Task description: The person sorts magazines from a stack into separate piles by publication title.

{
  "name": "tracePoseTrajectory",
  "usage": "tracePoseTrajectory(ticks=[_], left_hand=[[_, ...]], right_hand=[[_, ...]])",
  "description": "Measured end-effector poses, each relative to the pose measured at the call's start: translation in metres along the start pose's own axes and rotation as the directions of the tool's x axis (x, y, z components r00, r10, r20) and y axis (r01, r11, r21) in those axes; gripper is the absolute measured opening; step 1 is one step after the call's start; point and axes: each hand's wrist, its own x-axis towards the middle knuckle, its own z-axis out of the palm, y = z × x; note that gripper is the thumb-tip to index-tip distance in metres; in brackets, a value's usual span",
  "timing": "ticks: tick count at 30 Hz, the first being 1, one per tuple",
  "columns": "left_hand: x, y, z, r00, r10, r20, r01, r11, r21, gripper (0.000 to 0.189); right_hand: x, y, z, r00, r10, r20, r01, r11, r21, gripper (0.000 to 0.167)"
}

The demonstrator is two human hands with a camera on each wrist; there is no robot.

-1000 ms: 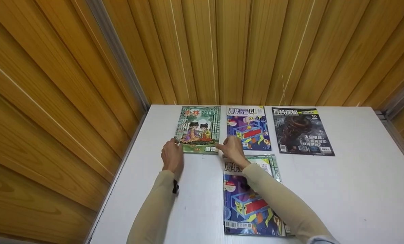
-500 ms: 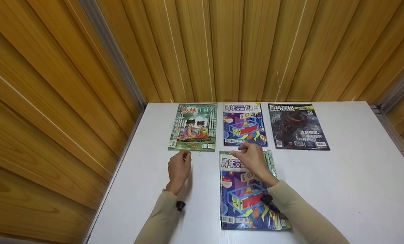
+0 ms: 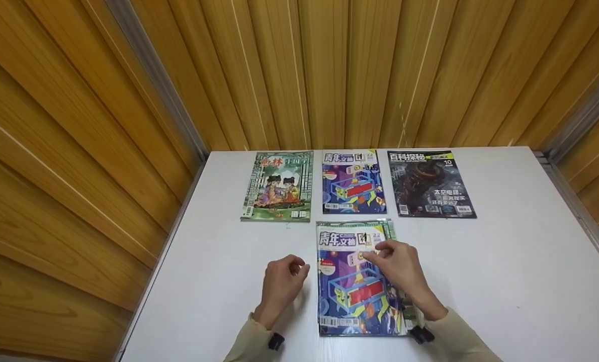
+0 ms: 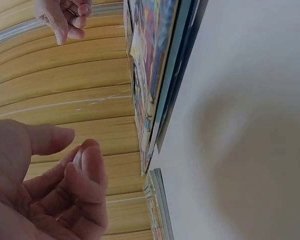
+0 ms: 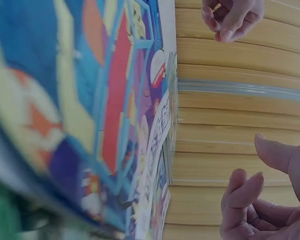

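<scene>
A stack of magazines lies in the middle of the table, a purple-and-blue magazine (image 3: pixel 354 281) on top and a green-edged one showing beneath it. To the stack's left my left hand (image 3: pixel 283 286) hovers with loosely bent fingers and nothing in them; the left wrist view shows thumb and fingertips (image 4: pixel 92 162) apart from the stack's edge. My right hand (image 3: pixel 402 266) is over the stack's right side, also holding nothing, its thumb and index finger separated in the right wrist view. Beyond the hands lies a green magazine (image 3: pixel 279 188) with two cartoon children on its cover.
Along the table's back edge, a second purple magazine (image 3: pixel 354 183) lies beside the green one, and a dark magazine (image 3: pixel 430 183) is to its right. A wood-panelled wall (image 3: pixel 319 75) stands behind the white table (image 3: pixel 515 261), with another wall (image 3: pixel 68 176) on the left.
Both hands have let go of the green magazine's lower corners and drawn back toward the body, the right one now over the stack. The green magazine stays in the back row.
</scene>
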Motion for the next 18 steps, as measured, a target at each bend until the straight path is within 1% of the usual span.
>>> tracePoseTrajectory(ticks=[2,5,9,12,15,18], left_hand=[[-0.011,0.003,0.004,0.999,-0.023,0.037,0.021,0.999,0.036,0.017],[-0.027,0.006,0.01,0.996,-0.059,0.067,0.054,0.995,0.084,0.025],[-0.045,0.01,0.017,0.988,-0.126,0.089,0.119,0.989,0.087,0.028],[-0.054,0.01,0.022,0.981,-0.167,0.103,0.161,0.985,0.06,0.029],[-0.063,0.012,0.026,0.968,-0.221,0.123,0.219,0.975,0.027,0.03],[-0.071,0.016,0.03,0.947,-0.286,0.148,0.288,0.958,0.011,0.031]], right_hand=[[-0.01,0.007,-0.005,0.999,0.031,0.007,-0.031,0.999,-0.013,0.044],[-0.026,0.018,-0.009,0.996,0.086,0.022,-0.085,0.996,-0.039,0.047],[-0.045,0.03,-0.011,0.985,0.168,0.03,-0.165,0.984,-0.07,0.048],[-0.057,0.037,-0.01,0.976,0.217,0.032,-0.214,0.974,-0.078,0.047],[-0.068,0.042,-0.009,0.968,0.248,0.032,-0.244,0.966,-0.082,0.045],[-0.076,0.046,-0.009,0.966,0.256,0.037,-0.252,0.964,-0.088,0.044]])
